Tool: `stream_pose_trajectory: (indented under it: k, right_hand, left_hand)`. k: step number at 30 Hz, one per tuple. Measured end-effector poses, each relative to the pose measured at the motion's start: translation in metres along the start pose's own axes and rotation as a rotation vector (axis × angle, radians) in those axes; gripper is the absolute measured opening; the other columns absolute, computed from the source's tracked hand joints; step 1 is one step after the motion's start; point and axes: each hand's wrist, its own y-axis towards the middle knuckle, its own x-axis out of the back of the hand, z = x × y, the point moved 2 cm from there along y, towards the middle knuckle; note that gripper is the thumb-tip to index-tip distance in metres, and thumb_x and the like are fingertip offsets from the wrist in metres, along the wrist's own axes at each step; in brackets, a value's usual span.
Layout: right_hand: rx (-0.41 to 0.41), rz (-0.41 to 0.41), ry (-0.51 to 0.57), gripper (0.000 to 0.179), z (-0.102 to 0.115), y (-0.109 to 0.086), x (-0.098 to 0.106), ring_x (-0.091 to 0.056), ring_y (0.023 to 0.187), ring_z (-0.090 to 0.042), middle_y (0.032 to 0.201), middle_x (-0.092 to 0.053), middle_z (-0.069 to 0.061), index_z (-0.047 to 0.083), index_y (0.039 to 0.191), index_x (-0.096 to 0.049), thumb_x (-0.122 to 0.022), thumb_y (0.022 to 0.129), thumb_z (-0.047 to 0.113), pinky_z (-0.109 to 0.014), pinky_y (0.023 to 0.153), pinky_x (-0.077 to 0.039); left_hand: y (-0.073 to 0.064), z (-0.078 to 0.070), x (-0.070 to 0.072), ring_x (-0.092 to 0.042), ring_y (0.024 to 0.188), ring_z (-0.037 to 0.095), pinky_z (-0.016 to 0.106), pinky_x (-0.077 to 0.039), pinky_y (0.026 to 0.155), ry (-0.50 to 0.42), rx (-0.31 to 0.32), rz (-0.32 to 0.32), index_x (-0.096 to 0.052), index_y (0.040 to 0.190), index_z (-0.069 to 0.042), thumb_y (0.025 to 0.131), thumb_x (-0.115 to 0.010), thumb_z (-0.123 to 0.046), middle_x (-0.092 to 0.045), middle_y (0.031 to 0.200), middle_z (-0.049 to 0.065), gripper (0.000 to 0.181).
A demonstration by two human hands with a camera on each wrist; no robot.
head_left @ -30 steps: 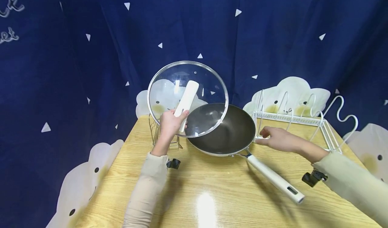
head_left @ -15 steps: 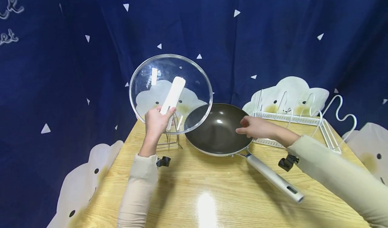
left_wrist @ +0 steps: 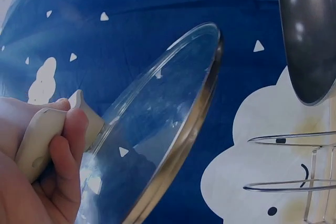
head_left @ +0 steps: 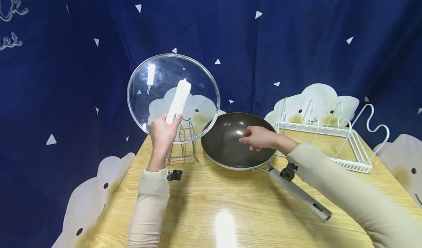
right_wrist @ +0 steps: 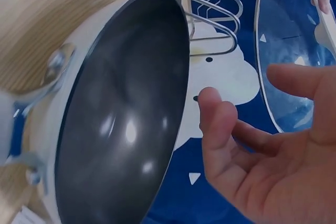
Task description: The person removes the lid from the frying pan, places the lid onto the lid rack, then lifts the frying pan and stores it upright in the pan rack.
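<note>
My left hand (head_left: 163, 132) grips the white handle (head_left: 179, 99) of a round glass lid (head_left: 204, 79), held up in a tilted pose above a small wire rack (head_left: 181, 156). In the left wrist view the fingers curl round that handle (left_wrist: 39, 140), and the lid's metal rim (left_wrist: 178, 150) is seen nearly edge-on. My right hand (head_left: 260, 137) hovers over a dark-lined wok (head_left: 224, 141), holding nothing. From the right wrist view, its thumb and loosely bent fingers (right_wrist: 218, 124) stand apart, next to the wok's rim. The wok's long pale handle (head_left: 301, 195) points towards the front right.
A white rack (head_left: 357, 149) with wavy upright dividers stands at the right of the wooden table (head_left: 197, 211). Behind hangs a dark blue curtain (head_left: 99, 76) printed with clouds and triangles. The right forearm passes above the wok handle.
My left hand has carried the lid leftward and slightly up, away from over the wok. The right hand has moved left from beside the white rack to above the wok, which stays put.
</note>
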Motion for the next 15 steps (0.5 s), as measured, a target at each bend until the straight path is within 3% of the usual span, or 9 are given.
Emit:
stream_pose_trajectory:
  k: [8,15]
  right_hand:
    - [0.036,0.011,0.062,0.034,0.02,0.013,-0.016,-0.063,0.065,-0.022,0.073,-0.062,-0.012,-0.002,0.113,-0.053,-0.058,0.093,0.025,-0.032,0.06,-0.053]
    - [0.127,-0.06,0.165,0.032,0.028,0.031,-0.033,-0.066,0.072,-0.025,0.107,-0.062,-0.013,-0.002,0.115,-0.056,-0.058,0.093,0.02,-0.032,0.059,-0.054]
  left_hand:
    - [0.003,0.004,0.011,-0.06,0.065,0.037,0.043,-0.043,0.057,0.053,-0.048,-0.123,-0.07,0.083,-0.001,0.079,-0.074,-0.039,-0.067,0.071,0.016,0.038]
    - [0.006,0.009,0.015,-0.059,0.067,0.041,0.047,-0.043,0.061,0.053,-0.047,-0.204,-0.068,0.076,-0.002,0.077,-0.076,-0.038,-0.065,0.068,0.018,0.037]
